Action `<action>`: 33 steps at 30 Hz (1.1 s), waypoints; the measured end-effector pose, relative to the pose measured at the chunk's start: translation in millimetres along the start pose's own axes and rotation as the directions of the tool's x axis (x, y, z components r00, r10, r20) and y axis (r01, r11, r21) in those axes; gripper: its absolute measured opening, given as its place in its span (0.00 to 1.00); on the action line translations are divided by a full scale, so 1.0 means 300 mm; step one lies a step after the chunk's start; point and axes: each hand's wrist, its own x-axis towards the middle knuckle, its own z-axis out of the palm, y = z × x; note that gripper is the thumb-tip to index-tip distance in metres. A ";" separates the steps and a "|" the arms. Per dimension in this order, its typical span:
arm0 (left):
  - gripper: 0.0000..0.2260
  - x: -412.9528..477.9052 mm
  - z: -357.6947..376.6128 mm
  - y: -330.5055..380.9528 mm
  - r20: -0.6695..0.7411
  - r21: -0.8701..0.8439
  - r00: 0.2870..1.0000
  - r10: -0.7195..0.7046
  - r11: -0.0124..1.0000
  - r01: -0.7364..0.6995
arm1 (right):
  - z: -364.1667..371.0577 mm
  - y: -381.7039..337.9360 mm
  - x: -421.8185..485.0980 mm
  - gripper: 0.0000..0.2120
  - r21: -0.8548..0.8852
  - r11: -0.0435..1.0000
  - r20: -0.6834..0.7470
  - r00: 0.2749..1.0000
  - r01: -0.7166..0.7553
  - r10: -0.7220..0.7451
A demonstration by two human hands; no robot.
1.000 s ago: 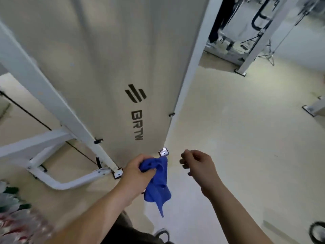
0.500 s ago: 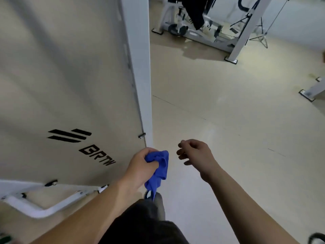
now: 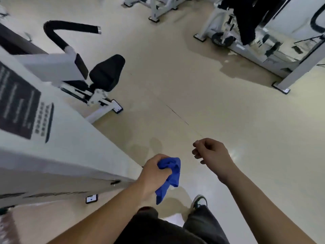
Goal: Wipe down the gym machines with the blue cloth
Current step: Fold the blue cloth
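Now left hand (image 3: 154,175) grips blue cloth (image 3: 169,176), tail hanging down

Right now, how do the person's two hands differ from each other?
The left hand grips the bunched blue cloth; the right hand holds nothing. The left hand's fingers are curled tight round the cloth; the right hand's are only loosely curled. The left hand is beside the white machine panel; the right hand is out over bare floor. Both are bare and held out in front of the body.

Left hand (image 3: 153,174) grips blue cloth (image 3: 173,173), right hand (image 3: 212,154) loosely curled.
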 end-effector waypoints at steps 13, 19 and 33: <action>0.13 0.550 -0.014 0.500 -0.462 -0.308 0.873 -0.160 0.951 0.012 | -0.173 -0.513 0.826 0.06 -0.135 0.979 0.339 0.935 0.155 -0.102; 0.11 0.929 -0.202 0.798 -0.457 -0.347 0.874 -0.164 0.938 -0.006 | -0.119 -0.884 1.262 0.07 -0.152 0.960 0.335 0.926 0.235 -0.174; 0.11 1.739 -0.633 1.373 -0.565 -0.456 0.793 -0.228 0.887 -0.070 | 0.064 -1.576 2.155 0.07 -0.212 0.887 0.537 0.807 0.410 -0.244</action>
